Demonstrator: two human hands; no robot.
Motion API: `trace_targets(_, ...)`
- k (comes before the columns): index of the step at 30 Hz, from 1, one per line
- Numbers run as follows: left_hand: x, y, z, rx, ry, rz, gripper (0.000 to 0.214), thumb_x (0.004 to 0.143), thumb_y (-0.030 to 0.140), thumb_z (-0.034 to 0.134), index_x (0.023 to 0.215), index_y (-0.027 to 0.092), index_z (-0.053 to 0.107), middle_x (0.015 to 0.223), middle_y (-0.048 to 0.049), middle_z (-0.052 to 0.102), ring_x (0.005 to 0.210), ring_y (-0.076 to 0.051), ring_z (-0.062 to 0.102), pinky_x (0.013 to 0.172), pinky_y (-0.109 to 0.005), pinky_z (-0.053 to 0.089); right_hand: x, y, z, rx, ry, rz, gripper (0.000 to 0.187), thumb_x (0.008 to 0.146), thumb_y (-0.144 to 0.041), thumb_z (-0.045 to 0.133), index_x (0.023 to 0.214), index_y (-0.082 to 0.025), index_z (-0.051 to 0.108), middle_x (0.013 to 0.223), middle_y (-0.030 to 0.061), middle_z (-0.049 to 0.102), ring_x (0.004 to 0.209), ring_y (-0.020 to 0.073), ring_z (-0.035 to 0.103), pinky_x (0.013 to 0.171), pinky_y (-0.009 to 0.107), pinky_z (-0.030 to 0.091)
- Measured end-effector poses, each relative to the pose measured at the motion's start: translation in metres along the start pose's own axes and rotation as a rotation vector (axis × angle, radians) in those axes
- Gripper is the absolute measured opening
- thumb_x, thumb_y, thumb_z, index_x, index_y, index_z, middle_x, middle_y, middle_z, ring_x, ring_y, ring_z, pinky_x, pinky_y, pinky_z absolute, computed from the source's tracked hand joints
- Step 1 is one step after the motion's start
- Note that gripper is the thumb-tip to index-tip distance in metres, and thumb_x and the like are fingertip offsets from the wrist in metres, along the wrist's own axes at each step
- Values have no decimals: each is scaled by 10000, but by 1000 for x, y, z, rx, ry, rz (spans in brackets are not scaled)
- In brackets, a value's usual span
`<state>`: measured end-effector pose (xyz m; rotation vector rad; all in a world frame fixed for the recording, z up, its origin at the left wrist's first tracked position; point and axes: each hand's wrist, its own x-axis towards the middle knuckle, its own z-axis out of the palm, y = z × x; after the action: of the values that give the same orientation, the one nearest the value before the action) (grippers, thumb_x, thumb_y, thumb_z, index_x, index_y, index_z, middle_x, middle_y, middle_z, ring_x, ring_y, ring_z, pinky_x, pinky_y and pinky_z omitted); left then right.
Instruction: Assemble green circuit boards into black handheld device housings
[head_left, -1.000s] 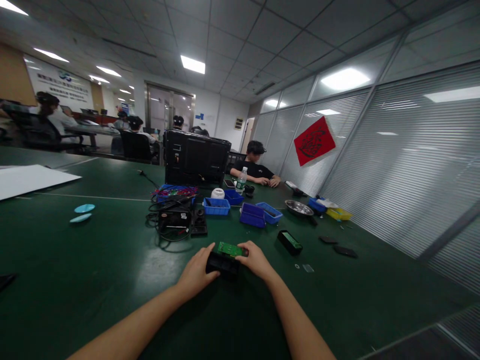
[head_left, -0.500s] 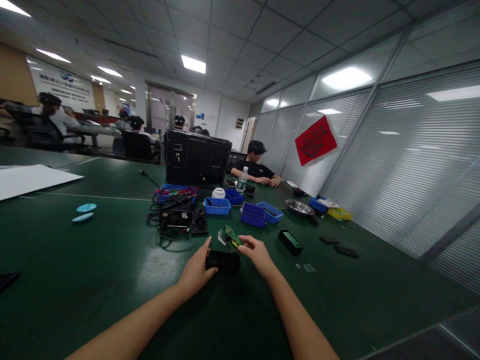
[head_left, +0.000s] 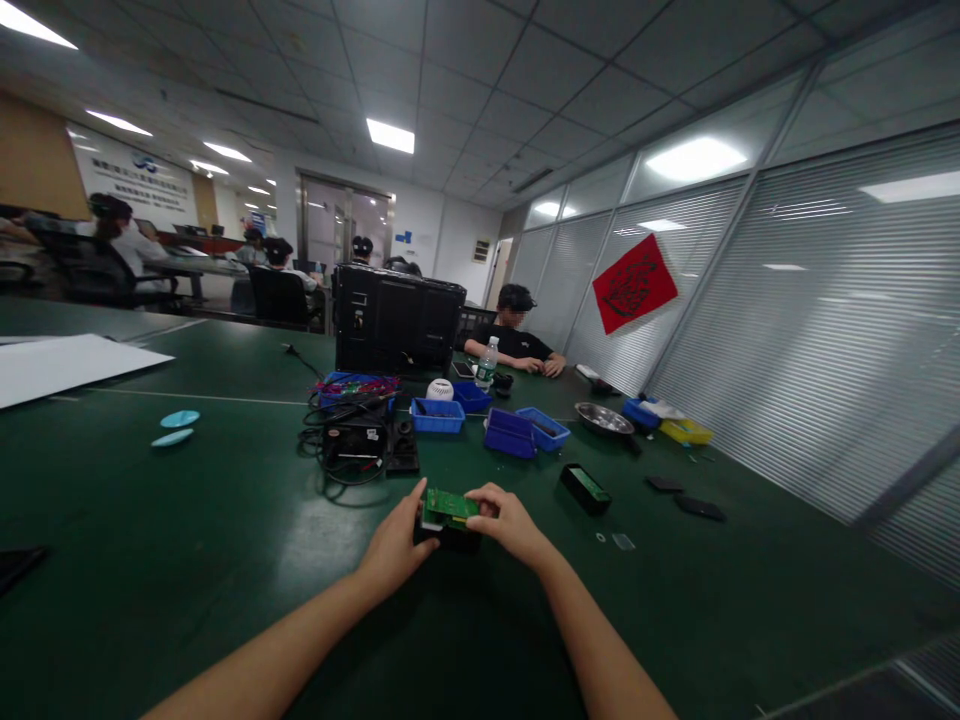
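A green circuit board (head_left: 451,503) lies over the mouth of a black plastic case (head_left: 457,541) on the green table. The fingers of my right hand (head_left: 510,523) pinch the board at its right end. My left hand (head_left: 397,538) grips the left end of the case, thumb in front and fingers behind. A white part (head_left: 430,522) shows under the board's left end. Most of the case is hidden beneath the board and behind my fingers. To the right stands a second black case (head_left: 586,488) with a green board inside it.
Blue bins (head_left: 437,416), a soldering station (head_left: 352,440) with tangled cables, and a water bottle (head_left: 487,363) stand farther back. A metal bowl (head_left: 604,419) and two flat black pieces (head_left: 700,508) lie to the right. A person (head_left: 517,335) sits across the table.
My right hand has brought the circuit board down and left, from tilted above the case to nearly level over its opening. My left hand still grips the case.
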<state>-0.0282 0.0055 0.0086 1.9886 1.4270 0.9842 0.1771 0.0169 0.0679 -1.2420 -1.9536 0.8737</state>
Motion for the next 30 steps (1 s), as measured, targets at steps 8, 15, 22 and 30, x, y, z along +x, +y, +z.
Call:
trace_targets(8,0,0,1,12,9,25,799,658,179,573,1351,220,180,1137,-61,523,1036,-187,507,906,-314,366,0,3,0,-58,1,10,287,654,-255,650,934,-191,639,725,-27,448,595,86,417,565,212,370)
trace_targets(15,0,-1,0,18,0,17,795,660,172,566,1353,222,179,1140,-60,520,1029,-182,513,904,-307,364,-1,4,-2,-114,-20,-11,284,661,-257,650,938,-200,628,771,-20,450,621,91,426,575,211,372)
trace_targets(22,0,-4,1,23,3,43,795,652,188,578,1349,215,197,1109,-59,532,1006,-182,515,890,-303,370,-2,7,-1,-178,-31,-46,323,632,-214,673,951,-215,619,875,0,484,729,118,463,669,233,395)
trace_targets(30,0,-7,4,20,17,47,778,655,177,570,1347,220,218,1128,-57,522,1031,-189,498,909,-315,363,-2,10,3,-225,-71,-21,425,665,-289,660,1072,-215,566,933,23,518,792,140,493,726,256,405)
